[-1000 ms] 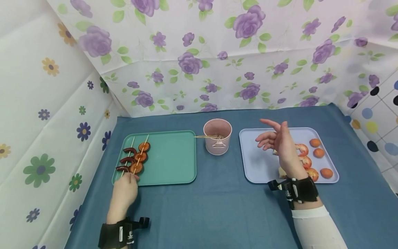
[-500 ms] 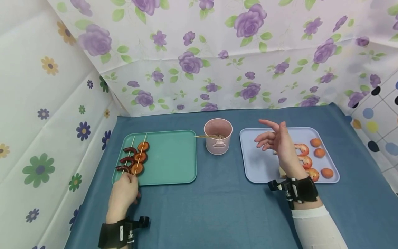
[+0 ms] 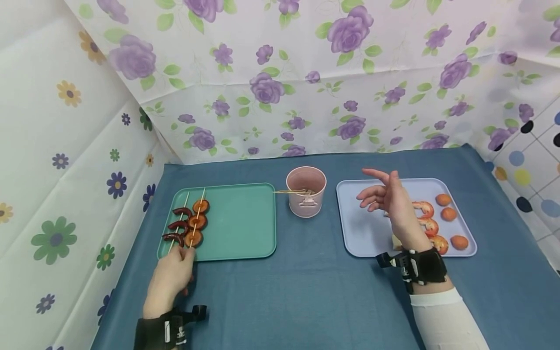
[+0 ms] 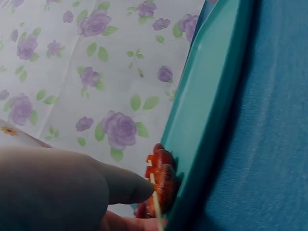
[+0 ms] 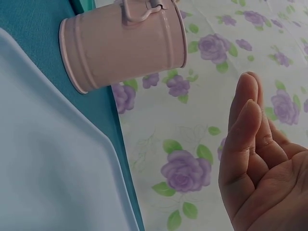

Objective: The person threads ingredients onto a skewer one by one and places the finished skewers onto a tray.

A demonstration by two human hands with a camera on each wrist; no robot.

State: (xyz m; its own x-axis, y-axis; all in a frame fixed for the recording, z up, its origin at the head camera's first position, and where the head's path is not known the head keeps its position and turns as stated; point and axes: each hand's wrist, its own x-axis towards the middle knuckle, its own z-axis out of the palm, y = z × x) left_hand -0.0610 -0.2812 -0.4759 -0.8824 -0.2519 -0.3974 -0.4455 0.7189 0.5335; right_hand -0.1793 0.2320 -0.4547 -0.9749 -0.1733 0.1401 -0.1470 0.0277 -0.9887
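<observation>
My left hand (image 3: pixel 170 274) pinches the near end of a skewer (image 3: pixel 199 214) threaded with round brown slices, at the left of the green tray (image 3: pixel 240 223). Beside it lies a second skewer (image 3: pixel 178 226) with dark red curved pieces, its near end hidden by the hand. In the left wrist view, the index finger (image 4: pixel 130 185) meets the pale stick just above the tray rim. My right hand (image 3: pixel 395 209) hovers over the lavender tray (image 3: pixel 356 223), fingers loosely bent, thumb up and nothing held. It hides some of the food there.
A pink bucket (image 3: pixel 306 204) with thin sticks inside and some lying across its rim stands between the trays. The lavender tray carries shrimp-like pieces (image 3: pixel 428 226) and small orange balls (image 3: pixel 448 214). Flowered cloth (image 3: pixel 267 87) hangs behind the blue-covered table (image 3: pixel 284 296).
The skewer with round slices has turned slightly, its far end shifting left to lie closer to parallel with the other. My left fingers moved slightly. The right hand has barely moved.
</observation>
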